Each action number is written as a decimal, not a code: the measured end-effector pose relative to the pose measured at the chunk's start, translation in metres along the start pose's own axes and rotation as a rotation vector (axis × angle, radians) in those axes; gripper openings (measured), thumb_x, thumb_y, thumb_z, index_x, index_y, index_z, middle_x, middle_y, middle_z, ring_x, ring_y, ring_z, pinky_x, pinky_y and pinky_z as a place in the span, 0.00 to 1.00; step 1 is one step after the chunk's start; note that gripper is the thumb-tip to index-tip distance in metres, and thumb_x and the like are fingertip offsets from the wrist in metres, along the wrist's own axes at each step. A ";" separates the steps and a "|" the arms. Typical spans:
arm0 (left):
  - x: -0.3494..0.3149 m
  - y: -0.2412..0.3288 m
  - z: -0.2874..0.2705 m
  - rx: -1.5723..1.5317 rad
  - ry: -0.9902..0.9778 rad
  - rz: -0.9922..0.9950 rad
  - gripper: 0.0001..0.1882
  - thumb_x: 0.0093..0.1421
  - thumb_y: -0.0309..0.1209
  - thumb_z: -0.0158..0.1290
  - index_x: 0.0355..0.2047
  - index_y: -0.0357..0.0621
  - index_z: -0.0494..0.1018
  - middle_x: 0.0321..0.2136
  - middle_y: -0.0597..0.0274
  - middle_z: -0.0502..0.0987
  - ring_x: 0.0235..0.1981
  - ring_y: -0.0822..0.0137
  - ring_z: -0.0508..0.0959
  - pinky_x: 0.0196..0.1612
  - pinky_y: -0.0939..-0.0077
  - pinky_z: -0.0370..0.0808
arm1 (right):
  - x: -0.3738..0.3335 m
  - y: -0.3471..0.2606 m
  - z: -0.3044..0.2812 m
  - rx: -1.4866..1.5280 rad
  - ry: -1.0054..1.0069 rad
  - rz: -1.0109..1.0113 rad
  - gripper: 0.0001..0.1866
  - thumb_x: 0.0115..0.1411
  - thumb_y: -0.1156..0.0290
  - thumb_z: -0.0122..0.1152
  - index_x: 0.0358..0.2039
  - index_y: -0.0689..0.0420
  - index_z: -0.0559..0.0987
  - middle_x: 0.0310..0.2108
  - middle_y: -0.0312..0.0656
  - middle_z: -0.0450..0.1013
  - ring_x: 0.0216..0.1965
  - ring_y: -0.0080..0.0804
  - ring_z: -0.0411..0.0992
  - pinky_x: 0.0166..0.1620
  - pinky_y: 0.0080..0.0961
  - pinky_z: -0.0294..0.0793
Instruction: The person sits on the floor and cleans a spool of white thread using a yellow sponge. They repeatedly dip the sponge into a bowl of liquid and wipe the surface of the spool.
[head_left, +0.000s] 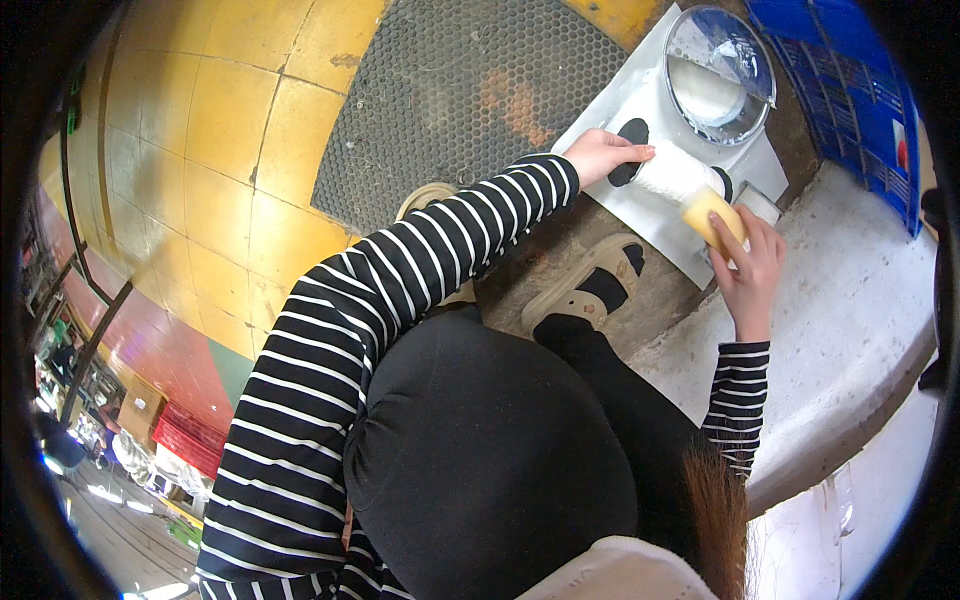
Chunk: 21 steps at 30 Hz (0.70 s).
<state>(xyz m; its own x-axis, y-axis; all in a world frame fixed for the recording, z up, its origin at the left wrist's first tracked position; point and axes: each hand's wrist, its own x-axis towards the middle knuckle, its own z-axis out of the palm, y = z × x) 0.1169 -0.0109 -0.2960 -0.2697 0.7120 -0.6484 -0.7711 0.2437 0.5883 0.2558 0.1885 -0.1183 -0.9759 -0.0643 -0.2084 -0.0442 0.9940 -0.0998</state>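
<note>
My left hand (603,156) is closed in a pinch at the near-left edge of a white, smooth-looking piece (672,168). A black oval part (630,142) shows beside those fingers, and another dark bit lies at the white piece's right end. What the piece is, I cannot tell. In my right hand (752,268) is a yellow sponge (708,215), its far end against or just over the white piece. Under them lies a white sheet (640,222). Just beyond stands a round clear tub (762,112) with white stuff inside.
A black honeycomb mat (430,100) lies on yellow tiles (225,120) to the left. Blue plastic crates (850,110) stand at the far right. Along the right runs a pale raised ledge (830,310). My sandaled foot (590,285) is close to the sheet.
</note>
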 end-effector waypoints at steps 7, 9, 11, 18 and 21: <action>-0.010 -0.010 0.002 -0.013 -0.023 0.063 0.25 0.56 0.48 0.63 0.40 0.35 0.81 0.33 0.61 0.81 0.35 0.73 0.76 0.45 0.80 0.70 | 0.023 0.018 0.009 0.093 -0.054 -0.040 0.28 0.46 0.74 0.68 0.51 0.41 0.80 0.54 0.39 0.72 0.53 0.38 0.69 0.56 0.36 0.60; -0.012 -0.011 0.002 -0.003 -0.017 0.063 0.25 0.56 0.48 0.63 0.40 0.36 0.81 0.32 0.63 0.80 0.35 0.73 0.75 0.46 0.80 0.69 | 0.020 0.037 0.004 0.099 -0.079 -0.019 0.28 0.45 0.74 0.67 0.50 0.41 0.81 0.53 0.39 0.72 0.53 0.38 0.69 0.57 0.37 0.60; -0.012 -0.011 0.002 -0.010 -0.007 0.054 0.25 0.56 0.48 0.63 0.39 0.36 0.81 0.32 0.62 0.80 0.35 0.72 0.75 0.46 0.80 0.69 | 0.017 0.052 -0.003 0.042 -0.131 0.047 0.27 0.45 0.74 0.67 0.50 0.42 0.82 0.53 0.40 0.73 0.53 0.39 0.69 0.57 0.36 0.60; -0.010 -0.008 -0.002 0.012 -0.082 -0.018 0.28 0.59 0.49 0.61 0.47 0.35 0.78 0.42 0.62 0.79 0.44 0.72 0.73 0.53 0.78 0.65 | 0.038 0.033 -0.013 0.118 -0.094 0.001 0.27 0.46 0.72 0.67 0.50 0.43 0.82 0.53 0.41 0.73 0.52 0.39 0.69 0.56 0.35 0.61; -0.013 -0.009 0.001 -0.024 -0.026 0.034 0.25 0.57 0.48 0.63 0.40 0.36 0.80 0.33 0.63 0.80 0.35 0.73 0.75 0.45 0.80 0.70 | 0.053 0.021 -0.003 0.175 -0.079 -0.057 0.27 0.47 0.72 0.68 0.51 0.44 0.82 0.53 0.41 0.73 0.52 0.39 0.69 0.57 0.35 0.61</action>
<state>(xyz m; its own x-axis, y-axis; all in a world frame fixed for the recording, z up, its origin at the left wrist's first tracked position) 0.1281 -0.0215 -0.2924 -0.2810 0.7368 -0.6150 -0.7755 0.2032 0.5978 0.2029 0.2064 -0.1284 -0.9529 -0.1337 -0.2723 -0.0546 0.9586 -0.2794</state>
